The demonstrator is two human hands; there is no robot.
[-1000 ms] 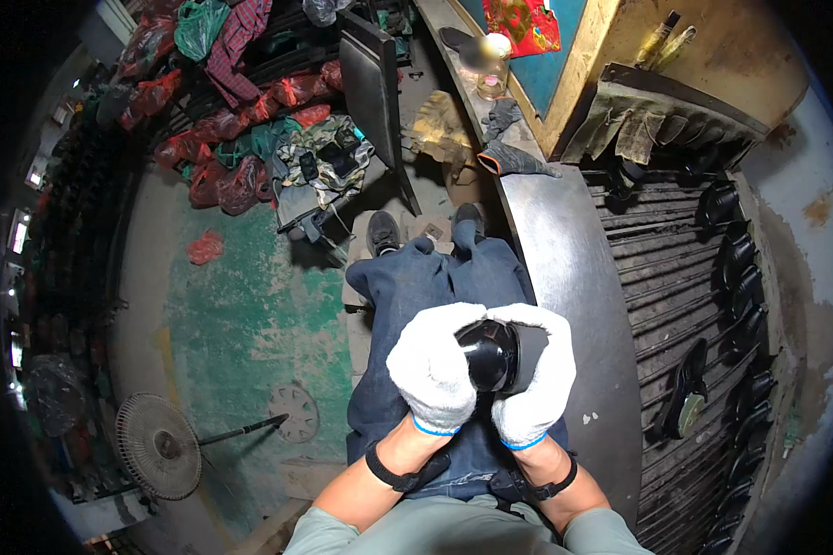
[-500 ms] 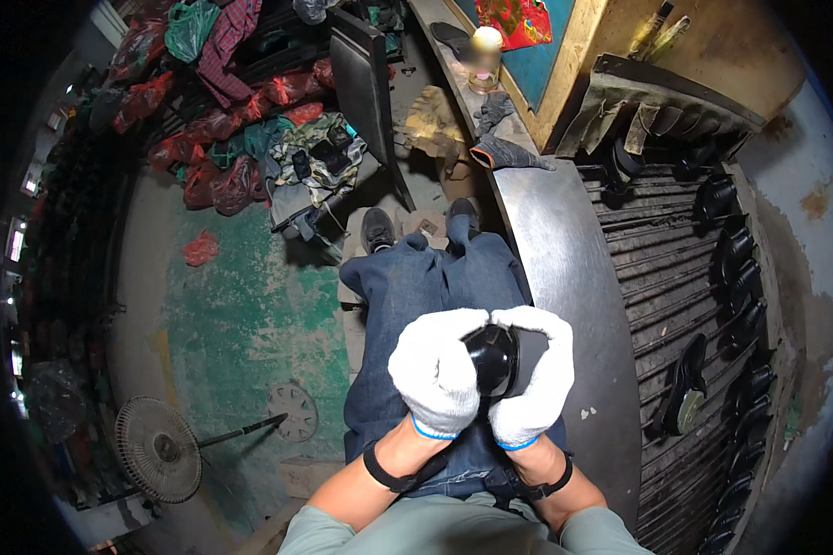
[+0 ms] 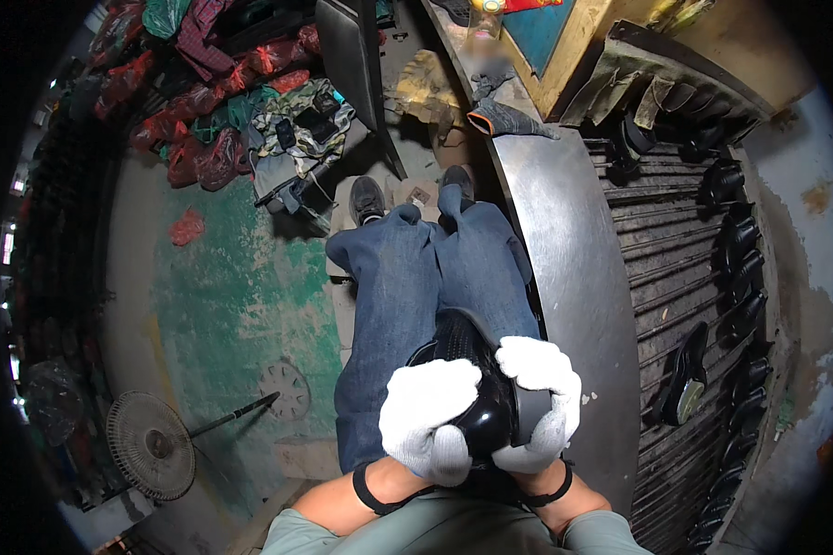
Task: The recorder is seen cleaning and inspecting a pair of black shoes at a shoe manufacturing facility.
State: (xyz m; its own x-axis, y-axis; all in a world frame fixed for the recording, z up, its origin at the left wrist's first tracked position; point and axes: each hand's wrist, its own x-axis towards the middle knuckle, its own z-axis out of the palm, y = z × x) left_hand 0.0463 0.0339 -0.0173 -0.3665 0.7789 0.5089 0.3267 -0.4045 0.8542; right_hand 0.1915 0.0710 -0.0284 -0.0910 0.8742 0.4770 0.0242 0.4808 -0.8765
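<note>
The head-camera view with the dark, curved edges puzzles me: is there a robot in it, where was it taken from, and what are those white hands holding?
There is no robot, just a person working by hand. A wide fisheye camera worn on the head looks down, so straight edges bend near the rim. The left hand and right hand, in white knit gloves, hold a glossy black shoe between them, close to the body. On the person's right is a metal-topped bench, with a grey, orange-edged glove at its far end. Beyond it, a slatted rack carries more black shoes. On the left is a pedestal fan.
</note>
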